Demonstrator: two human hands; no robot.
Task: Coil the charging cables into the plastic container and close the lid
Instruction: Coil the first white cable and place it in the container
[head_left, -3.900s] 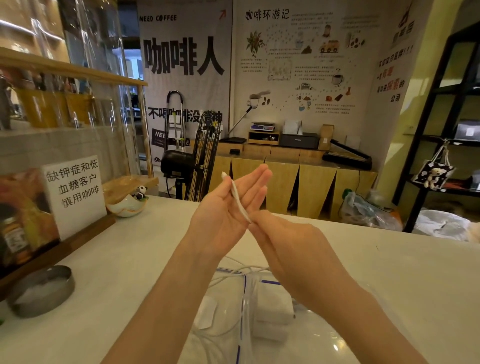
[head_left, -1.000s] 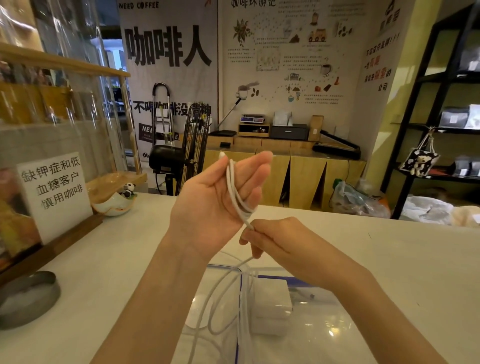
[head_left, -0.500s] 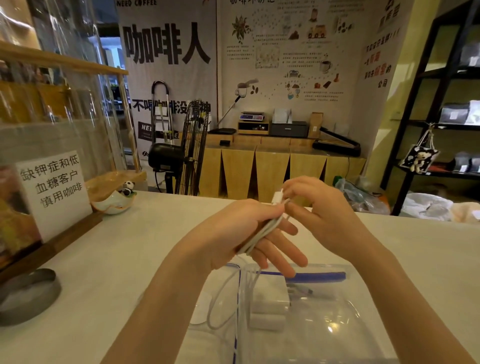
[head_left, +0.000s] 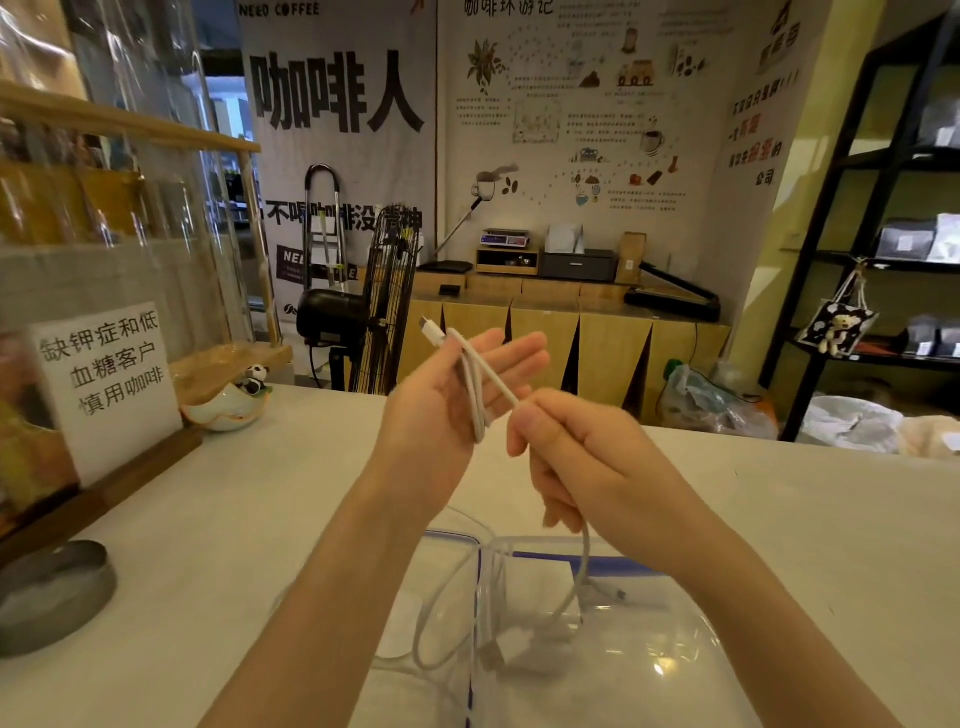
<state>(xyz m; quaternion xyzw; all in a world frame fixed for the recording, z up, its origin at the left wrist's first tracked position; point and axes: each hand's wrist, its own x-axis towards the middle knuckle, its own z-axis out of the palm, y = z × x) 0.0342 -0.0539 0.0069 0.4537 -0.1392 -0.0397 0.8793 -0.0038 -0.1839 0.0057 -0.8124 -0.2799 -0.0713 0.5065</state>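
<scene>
A pale, smooth counter top (head_left: 208, 519) fills the lower view. On its near edge a clear plastic container with a blue-edged rim (head_left: 613, 564) is seen, with what seems to be its clear lid (head_left: 431, 613) just beside it on the left. A white block-shaped charger (head_left: 535, 644) lies inside the container.

Above it, the left hand (head_left: 447, 410) is held palm-up with fingers extended, and a thin white charging cable (head_left: 480, 387) is looped over them, its plug end (head_left: 431, 330) poking past the fingertips. The right hand (head_left: 582, 457) is clenched on the same cable, whose free length trails down into the container.

The loops are judged likely to slide off the spread fingers if the right hand pulls too hard, and the trailing length could snag on the rim or drag the charger out.

A grey metal dish (head_left: 52, 592), a white printed sign (head_left: 104, 384) and a small panda-decorated bowl (head_left: 228, 405) stand well apart on the left; nothing is seen blocking the container.
</scene>
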